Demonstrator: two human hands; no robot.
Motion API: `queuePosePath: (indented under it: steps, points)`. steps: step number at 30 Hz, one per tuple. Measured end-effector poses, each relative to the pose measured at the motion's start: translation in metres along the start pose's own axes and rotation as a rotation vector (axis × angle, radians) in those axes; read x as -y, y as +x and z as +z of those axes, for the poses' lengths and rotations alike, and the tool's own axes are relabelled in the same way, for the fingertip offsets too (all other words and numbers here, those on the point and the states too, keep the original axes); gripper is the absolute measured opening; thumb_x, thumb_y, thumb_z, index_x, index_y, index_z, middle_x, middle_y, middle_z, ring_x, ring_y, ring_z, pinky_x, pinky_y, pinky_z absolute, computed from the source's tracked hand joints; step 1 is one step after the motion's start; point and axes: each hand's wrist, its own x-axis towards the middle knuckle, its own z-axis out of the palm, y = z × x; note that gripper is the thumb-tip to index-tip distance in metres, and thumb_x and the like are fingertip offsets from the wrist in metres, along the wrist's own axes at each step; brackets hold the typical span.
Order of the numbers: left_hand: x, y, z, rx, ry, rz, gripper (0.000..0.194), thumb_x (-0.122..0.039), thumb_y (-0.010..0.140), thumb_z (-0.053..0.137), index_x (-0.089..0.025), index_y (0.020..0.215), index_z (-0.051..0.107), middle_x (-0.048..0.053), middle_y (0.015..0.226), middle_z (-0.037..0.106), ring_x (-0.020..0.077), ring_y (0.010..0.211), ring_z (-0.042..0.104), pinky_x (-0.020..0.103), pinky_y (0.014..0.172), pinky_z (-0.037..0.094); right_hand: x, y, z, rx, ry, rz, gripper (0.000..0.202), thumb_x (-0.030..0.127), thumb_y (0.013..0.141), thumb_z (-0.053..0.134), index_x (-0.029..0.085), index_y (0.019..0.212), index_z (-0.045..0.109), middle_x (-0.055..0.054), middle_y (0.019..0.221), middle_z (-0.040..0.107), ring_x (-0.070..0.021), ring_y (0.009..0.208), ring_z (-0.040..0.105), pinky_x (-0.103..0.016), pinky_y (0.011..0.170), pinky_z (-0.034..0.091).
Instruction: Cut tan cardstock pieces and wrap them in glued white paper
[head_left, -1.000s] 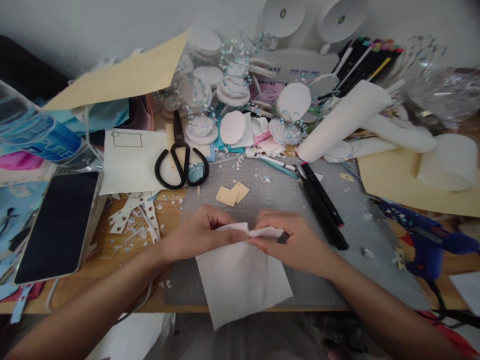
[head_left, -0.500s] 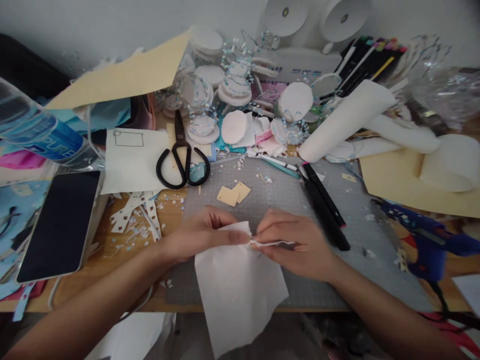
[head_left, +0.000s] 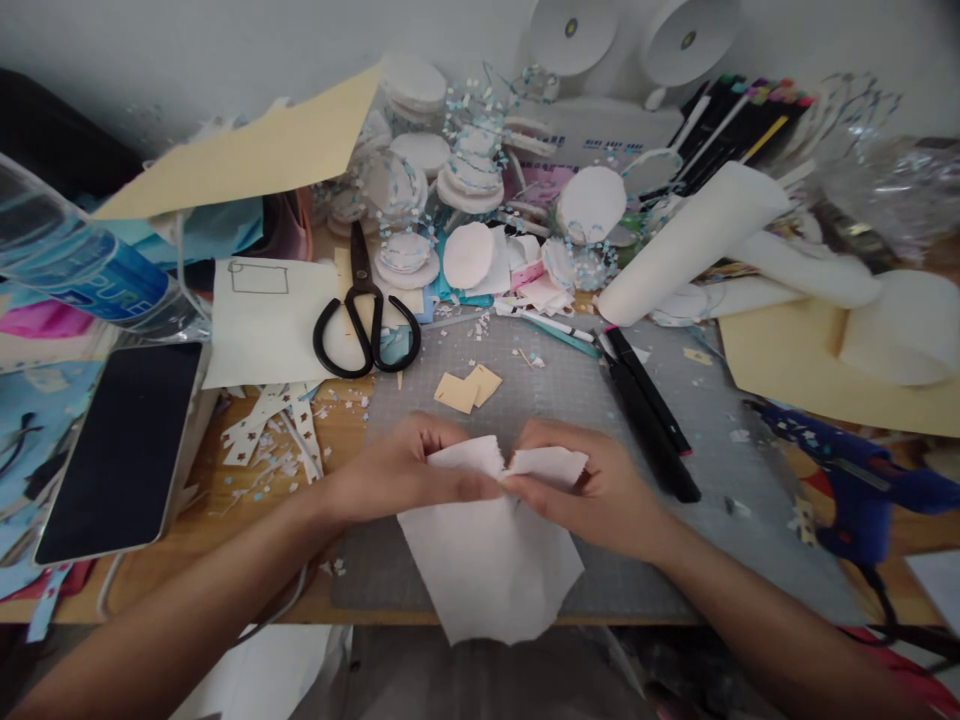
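Note:
A white sheet of thin paper (head_left: 491, 565) hangs from both hands over the front edge of the grey cutting mat (head_left: 720, 560). A tear splits its upper edge between my thumbs. My left hand (head_left: 416, 470) pinches the paper left of the tear, thumb on top and fingers curled behind. On the other side of it, my right hand (head_left: 585, 490) grips the paper the same way, the torn flap standing up above its thumb. Two small cream paper squares (head_left: 469, 388) lie on the mat just beyond the hands.
Black-handled scissors (head_left: 366, 320) and a phone (head_left: 124, 450) lie to the left, near a water bottle (head_left: 97, 265). Black markers (head_left: 649, 410) and a blue glue gun (head_left: 862, 470) are on the right. White paper rolls (head_left: 694, 240) and round white pieces (head_left: 469, 255) crowd the back.
The tear between my thumbs has opened wider, and the right-hand flap has turned up into view. The sheet's lower end has risen.

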Motion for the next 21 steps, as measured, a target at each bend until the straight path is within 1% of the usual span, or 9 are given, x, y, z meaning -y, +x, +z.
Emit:
queuePosePath:
  steps: [2, 6, 12, 13, 15, 18, 20, 21]
  points:
    - [0.0, 0.0, 0.0, 0.008, -0.029, 0.004, 0.027, -0.037, 0.074, 0.072, -0.011, 0.073, 0.067, 0.0, 0.062, 0.058, 0.0079, 0.053, 0.051, 0.015, 0.045, 0.036, 0.0, -0.001, 0.0, -0.007, 0.015, -0.025, 0.009, 0.021, 0.082, 0.065, 0.019, 0.076, 0.058, 0.003, 0.07, 0.054, -0.0094, 0.063, 0.05, -0.022, 0.054, 0.037]
    - [0.004, -0.001, 0.0, 0.058, -0.13, -0.014, 0.028, -0.037, 0.073, 0.074, -0.011, 0.067, 0.064, -0.003, 0.056, 0.053, 0.0049, 0.046, 0.045, 0.014, 0.041, 0.031, -0.002, -0.002, 0.003, -0.019, 0.083, -0.13, 0.006, 0.018, 0.082, 0.065, 0.019, 0.082, 0.06, 0.002, 0.076, 0.059, -0.0109, 0.069, 0.055, -0.024, 0.062, 0.042]
    - [0.007, -0.001, 0.002, 0.091, -0.237, -0.051, 0.027, -0.037, 0.07, 0.077, -0.013, 0.07, 0.064, -0.004, 0.057, 0.053, 0.0041, 0.044, 0.044, 0.014, 0.041, 0.033, -0.003, -0.002, 0.009, -0.051, 0.14, -0.292, 0.009, 0.013, 0.083, 0.063, 0.02, 0.089, 0.061, 0.0, 0.081, 0.062, -0.0113, 0.074, 0.056, -0.025, 0.065, 0.043]
    - [0.006, -0.001, 0.001, 0.092, -0.236, -0.061, 0.027, -0.037, 0.07, 0.077, -0.013, 0.07, 0.064, -0.004, 0.057, 0.054, 0.0044, 0.045, 0.045, 0.014, 0.041, 0.033, -0.004, -0.003, 0.008, -0.049, 0.134, -0.288, 0.01, 0.013, 0.083, 0.063, 0.02, 0.089, 0.061, 0.001, 0.082, 0.061, -0.0113, 0.075, 0.056, -0.025, 0.066, 0.043]
    - [0.003, -0.002, 0.0, 0.083, -0.205, -0.065, 0.026, -0.038, 0.071, 0.075, -0.014, 0.072, 0.065, -0.004, 0.059, 0.055, 0.0053, 0.047, 0.048, 0.014, 0.042, 0.035, -0.005, -0.004, 0.006, -0.023, 0.116, -0.227, 0.009, 0.015, 0.083, 0.062, 0.02, 0.089, 0.059, 0.001, 0.081, 0.058, -0.0111, 0.074, 0.055, -0.024, 0.065, 0.042]
    - [-0.001, -0.003, -0.005, 0.078, -0.108, -0.062, 0.025, -0.038, 0.073, 0.073, -0.014, 0.074, 0.066, -0.003, 0.063, 0.058, 0.007, 0.051, 0.051, 0.015, 0.045, 0.037, -0.004, -0.003, 0.002, 0.096, 0.105, -0.074, 0.007, 0.022, 0.083, 0.061, 0.02, 0.086, 0.055, 0.002, 0.077, 0.051, -0.0104, 0.068, 0.05, -0.022, 0.058, 0.041]
    - [-0.002, -0.003, -0.009, 0.093, -0.035, -0.071, 0.028, -0.04, 0.073, 0.073, -0.014, 0.073, 0.066, -0.002, 0.062, 0.057, 0.0072, 0.051, 0.05, 0.016, 0.045, 0.036, -0.002, -0.002, 0.0, 0.17, 0.078, 0.006, 0.01, 0.025, 0.083, 0.061, 0.019, 0.081, 0.053, 0.003, 0.074, 0.048, -0.0097, 0.064, 0.048, -0.021, 0.054, 0.039]
    - [-0.002, -0.003, -0.01, 0.102, -0.004, -0.079, 0.03, -0.042, 0.072, 0.073, -0.013, 0.073, 0.066, -0.003, 0.061, 0.056, 0.0071, 0.051, 0.049, 0.016, 0.045, 0.035, -0.001, -0.002, -0.001, 0.185, 0.058, 0.035, 0.012, 0.025, 0.084, 0.06, 0.019, 0.079, 0.052, 0.003, 0.072, 0.048, -0.0093, 0.064, 0.047, -0.02, 0.053, 0.039]
